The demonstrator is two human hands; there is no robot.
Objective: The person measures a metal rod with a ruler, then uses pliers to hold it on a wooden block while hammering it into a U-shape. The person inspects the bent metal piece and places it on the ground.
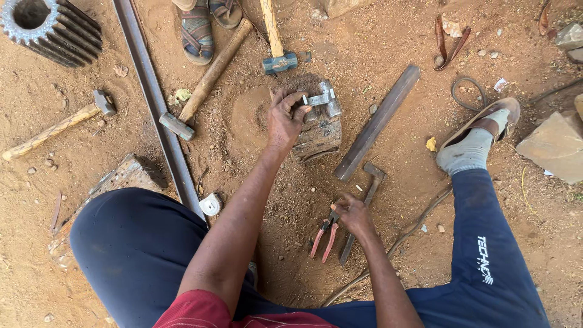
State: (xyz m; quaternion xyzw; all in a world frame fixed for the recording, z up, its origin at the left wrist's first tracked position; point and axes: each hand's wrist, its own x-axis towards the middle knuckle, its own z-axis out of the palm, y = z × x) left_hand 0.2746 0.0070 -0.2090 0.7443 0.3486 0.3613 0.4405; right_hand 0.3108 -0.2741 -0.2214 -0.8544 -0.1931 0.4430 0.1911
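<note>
Left hand [285, 118] gripping a small metal piece [322, 99] atop the anvil block [319, 133]; right hand [352, 212], at five o'clock, closing on red-handled pliers [325, 237].

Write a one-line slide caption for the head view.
Seated on sandy ground, left hand steadies a metal piece on a block; right hand reaches red-handled pliers among hammers.

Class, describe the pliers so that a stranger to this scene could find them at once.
Start at the dark block in the middle of the dirt ground, where the left hand rests. Come down to the right hand; the pliers lie beside it. Alone among the tools, they have red handles.
</note>
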